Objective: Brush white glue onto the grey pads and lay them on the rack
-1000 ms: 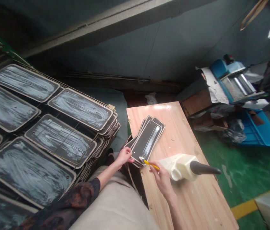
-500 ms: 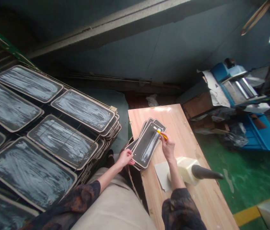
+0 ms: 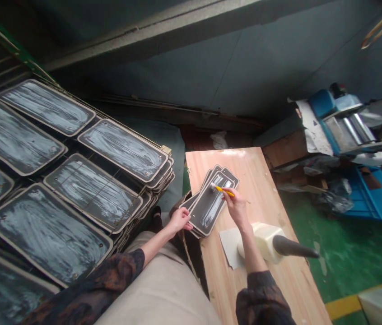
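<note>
A small fanned stack of dark rectangular panels with rounded pale borders lies on the wooden board. White streaks run down the right side of the top panel (image 3: pixel 207 203) and across its far end. My left hand (image 3: pixel 180 220) pinches that panel's near left edge. Closed around a yellow-handled brush (image 3: pixel 225 191), my right hand (image 3: pixel 236 206) keeps the brush's whitened tip against the panel's upper left part. Beside my right forearm lies a cream bottle (image 3: pixel 267 241) with a long dark nozzle, partly covering a pale sheet (image 3: pixel 230 246).
On the left, a rack (image 3: pixel 38 67) carries stacks of white-streaked panels (image 3: pixel 52 230). The wooden board (image 3: pixel 245 167) reaches from my legs towards the wall. Right of it stand a blue roller machine (image 3: pixel 340 117) and a blue crate (image 3: pixel 380 194) on the green floor.
The brush has shifted a little towards me and turned flatter, and the white at the panel's far end has spread. My left hand stays on the panel's edge. The whole view has shifted slightly.
</note>
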The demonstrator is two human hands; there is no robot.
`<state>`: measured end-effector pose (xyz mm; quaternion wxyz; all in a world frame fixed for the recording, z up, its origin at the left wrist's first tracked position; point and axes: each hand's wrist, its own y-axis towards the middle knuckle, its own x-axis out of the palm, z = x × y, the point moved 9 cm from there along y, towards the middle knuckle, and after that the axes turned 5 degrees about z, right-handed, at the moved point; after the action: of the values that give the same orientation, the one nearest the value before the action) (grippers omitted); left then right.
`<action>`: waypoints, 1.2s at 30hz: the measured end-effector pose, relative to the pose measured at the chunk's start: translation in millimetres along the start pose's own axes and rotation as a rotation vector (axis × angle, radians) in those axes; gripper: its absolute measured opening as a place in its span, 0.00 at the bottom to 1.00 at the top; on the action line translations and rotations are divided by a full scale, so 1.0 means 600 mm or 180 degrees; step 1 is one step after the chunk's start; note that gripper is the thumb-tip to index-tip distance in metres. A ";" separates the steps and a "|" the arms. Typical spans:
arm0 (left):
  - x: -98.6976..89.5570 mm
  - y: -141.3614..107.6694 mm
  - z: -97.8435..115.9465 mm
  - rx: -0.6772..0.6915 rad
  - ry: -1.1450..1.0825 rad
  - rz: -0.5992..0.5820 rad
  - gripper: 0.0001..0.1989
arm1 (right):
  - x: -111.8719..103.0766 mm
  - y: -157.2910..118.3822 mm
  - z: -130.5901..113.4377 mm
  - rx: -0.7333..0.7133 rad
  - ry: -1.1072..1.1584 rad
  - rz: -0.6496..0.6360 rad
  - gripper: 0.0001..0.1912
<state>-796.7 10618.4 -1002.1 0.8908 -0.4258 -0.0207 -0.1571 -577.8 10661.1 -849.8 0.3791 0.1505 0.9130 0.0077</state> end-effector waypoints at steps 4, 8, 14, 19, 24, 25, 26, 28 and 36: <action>0.000 -0.001 -0.001 0.0012 0.0003 -0.0009 0.10 | -0.001 0.029 0.011 0.0002 -0.0107 0.0185 0.20; 0.001 -0.001 0.000 0.0029 -0.0014 -0.0037 0.11 | 0.027 -0.003 -0.003 -0.0061 -0.0197 0.0025 0.18; 0.000 0.002 0.000 0.0045 -0.0036 -0.0041 0.11 | 0.061 -0.141 -0.063 -0.0074 -0.0086 -0.0528 0.13; -0.001 0.004 -0.004 0.0025 -0.0002 -0.0040 0.10 | 0.066 -0.207 -0.061 0.0574 0.0703 -0.0941 0.13; -0.001 0.004 -0.004 0.0045 0.0040 -0.0038 0.09 | 0.033 -0.147 0.007 0.0896 0.0968 -0.0640 0.21; -0.001 0.003 -0.003 0.0050 0.0046 -0.0031 0.09 | 0.020 -0.123 0.024 0.0866 0.0886 -0.0471 0.22; -0.001 0.003 -0.003 0.0052 0.0051 -0.0021 0.08 | 0.006 -0.098 0.041 0.0832 0.0790 -0.0271 0.23; -0.001 0.003 -0.002 0.0050 0.0057 0.0004 0.08 | -0.021 -0.052 0.068 0.0741 0.0566 0.0138 0.24; -0.001 0.004 -0.003 0.0024 0.0027 0.0050 0.08 | -0.027 0.018 0.064 0.0202 -0.0174 0.0526 0.19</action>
<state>-796.8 10619.0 -1005.2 0.8937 -0.4220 -0.0142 -0.1519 -537.4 10662.9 -864.9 0.3971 0.2374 0.8865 0.0060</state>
